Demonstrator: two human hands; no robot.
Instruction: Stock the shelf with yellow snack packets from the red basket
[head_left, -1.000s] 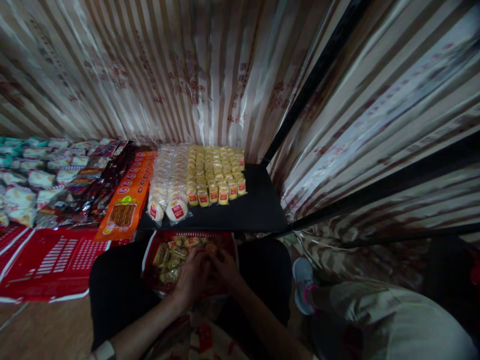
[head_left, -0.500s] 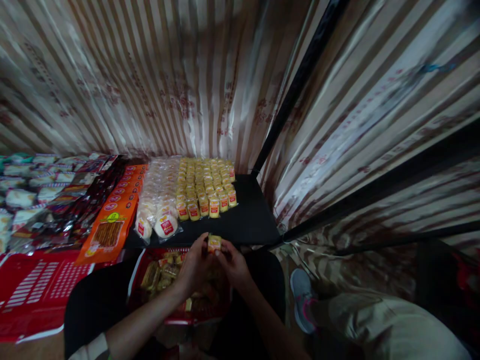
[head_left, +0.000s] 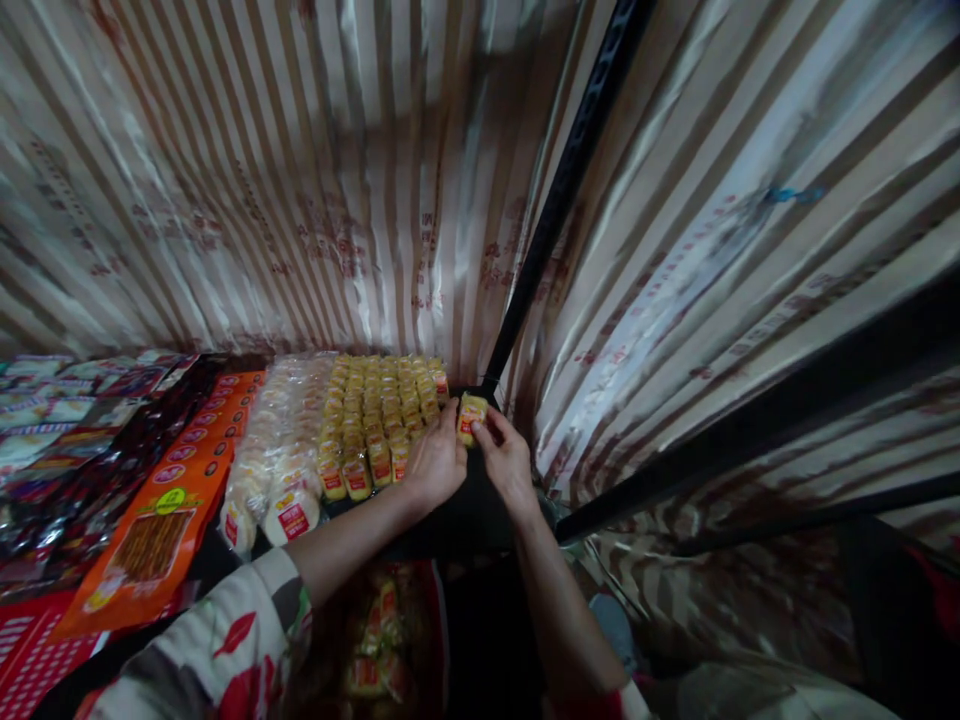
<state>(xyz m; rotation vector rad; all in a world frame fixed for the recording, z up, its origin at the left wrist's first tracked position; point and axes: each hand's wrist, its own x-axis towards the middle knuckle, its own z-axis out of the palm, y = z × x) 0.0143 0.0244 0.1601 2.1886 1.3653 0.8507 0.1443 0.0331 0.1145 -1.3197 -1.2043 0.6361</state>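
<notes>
Between my two hands is a small yellow wrapped snack cake [head_left: 472, 415] with a red label, held over the right part of the black shelf [head_left: 457, 520]. My left hand [head_left: 439, 455] grips its left side, and my right hand [head_left: 506, 455] pinches its right side with thumb and fingers. Just left of my left hand stand tight rows of the same yellow snack cakes [head_left: 375, 410]. Below my forearms, a basket of loose yellow packets [head_left: 375, 640] is partly hidden by my left sleeve.
Left of the rows lie round white wrapped cakes [head_left: 289, 510], an orange snack packet [head_left: 150, 520] and dark red packets [head_left: 90, 510]. A red basket [head_left: 22, 640] sits at lower left. Black metal posts [head_left: 551, 240] and striped sheeting [head_left: 337, 150] bound the shelf behind and right.
Both hands have carried the snack cake from above the basket up and forward to the shelf's right end, beside the rows. The view has shifted slightly.
</notes>
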